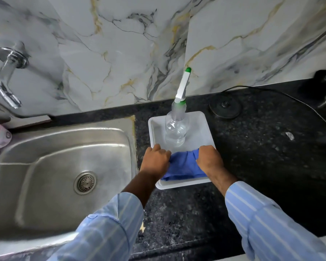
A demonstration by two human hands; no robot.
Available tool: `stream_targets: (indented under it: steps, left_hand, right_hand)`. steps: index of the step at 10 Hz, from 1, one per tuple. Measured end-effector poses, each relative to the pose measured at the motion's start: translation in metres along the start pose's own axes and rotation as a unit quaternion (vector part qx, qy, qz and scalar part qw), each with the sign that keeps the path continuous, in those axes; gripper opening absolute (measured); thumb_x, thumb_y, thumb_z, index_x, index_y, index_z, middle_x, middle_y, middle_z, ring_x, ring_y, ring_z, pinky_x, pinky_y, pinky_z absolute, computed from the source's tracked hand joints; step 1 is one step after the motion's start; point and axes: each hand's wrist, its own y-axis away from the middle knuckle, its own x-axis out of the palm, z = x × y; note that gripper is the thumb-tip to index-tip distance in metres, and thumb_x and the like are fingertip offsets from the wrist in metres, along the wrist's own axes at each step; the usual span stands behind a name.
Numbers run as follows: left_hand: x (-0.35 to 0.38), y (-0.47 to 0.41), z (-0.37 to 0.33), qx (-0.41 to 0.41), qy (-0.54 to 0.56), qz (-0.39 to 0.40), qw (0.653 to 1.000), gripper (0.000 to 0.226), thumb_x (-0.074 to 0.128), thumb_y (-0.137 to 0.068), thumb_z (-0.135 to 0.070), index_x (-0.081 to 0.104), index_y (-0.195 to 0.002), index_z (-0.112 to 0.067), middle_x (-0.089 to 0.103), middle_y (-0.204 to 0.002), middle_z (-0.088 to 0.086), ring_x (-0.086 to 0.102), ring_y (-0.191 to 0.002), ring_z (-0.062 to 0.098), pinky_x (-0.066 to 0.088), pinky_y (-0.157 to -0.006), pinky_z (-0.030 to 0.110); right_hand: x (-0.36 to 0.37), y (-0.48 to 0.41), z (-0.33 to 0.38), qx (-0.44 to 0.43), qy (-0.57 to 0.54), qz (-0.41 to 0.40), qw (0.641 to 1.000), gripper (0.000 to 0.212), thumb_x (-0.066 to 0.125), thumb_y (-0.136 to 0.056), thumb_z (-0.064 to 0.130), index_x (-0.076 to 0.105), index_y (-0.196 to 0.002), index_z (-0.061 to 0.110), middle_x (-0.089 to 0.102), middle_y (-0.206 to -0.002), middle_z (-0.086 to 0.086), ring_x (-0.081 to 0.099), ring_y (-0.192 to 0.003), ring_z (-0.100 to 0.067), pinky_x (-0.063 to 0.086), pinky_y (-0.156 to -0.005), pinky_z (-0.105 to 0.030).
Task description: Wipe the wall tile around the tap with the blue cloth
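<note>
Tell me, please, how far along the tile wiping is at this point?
Barely started. Done: nothing on the wall yet. In hand: the left hand and right hand both grip the cloth, which lies bunched in the tray beside the bottle. Left: carry it to the tap and wipe the tile around it.

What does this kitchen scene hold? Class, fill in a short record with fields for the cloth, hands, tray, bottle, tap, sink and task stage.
cloth: bunched blue cloth, lying in the tray
hands: left hand and right hand each grip one end of the cloth
tray: shallow white plastic tray on the speckled black stone counter
bottle: clear spray bottle with green-and-white nozzle, upright in the tray
tap: chrome wall tap, above the sink's left side
sink: stainless steel sink, left of the tray
task stage: wiping not yet begun
</note>
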Motion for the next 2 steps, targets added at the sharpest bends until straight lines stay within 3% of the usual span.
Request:
stream_targets:
  steps: [1,2]
  left_hand:
    - [-0.006,0.010,0.011,0.000,0.009,-0.013,1.000,0.033,0.055,-0.100,-0.036,0.067,-0.126,-0.021,0.070,-0.128,0.000,0.052,-0.127,0.026,0.042,-0.100,0.041]
    - [-0.027,0.033,0.045,-0.002,0.053,-0.065,0.996,0.043,0.057,-0.101,-0.045,0.064,-0.136,-0.021,0.064,-0.141,-0.002,0.051,-0.135,0.025,0.042,-0.106,0.040]
  right_hand:
    - [-0.017,0.012,0.013,-0.041,0.029,-0.009,0.999,0.038,0.070,-0.088,0.030,0.059,-0.116,0.007,0.067,-0.114,-0.013,0.067,-0.102,-0.031,0.053,-0.080,-0.036]
    - [-0.059,0.047,0.034,-0.142,0.020,-0.080,0.987,0.057,0.063,-0.088,0.052,0.053,-0.130,0.015,0.063,-0.122,-0.006,0.064,-0.108,-0.026,0.055,-0.084,-0.036]
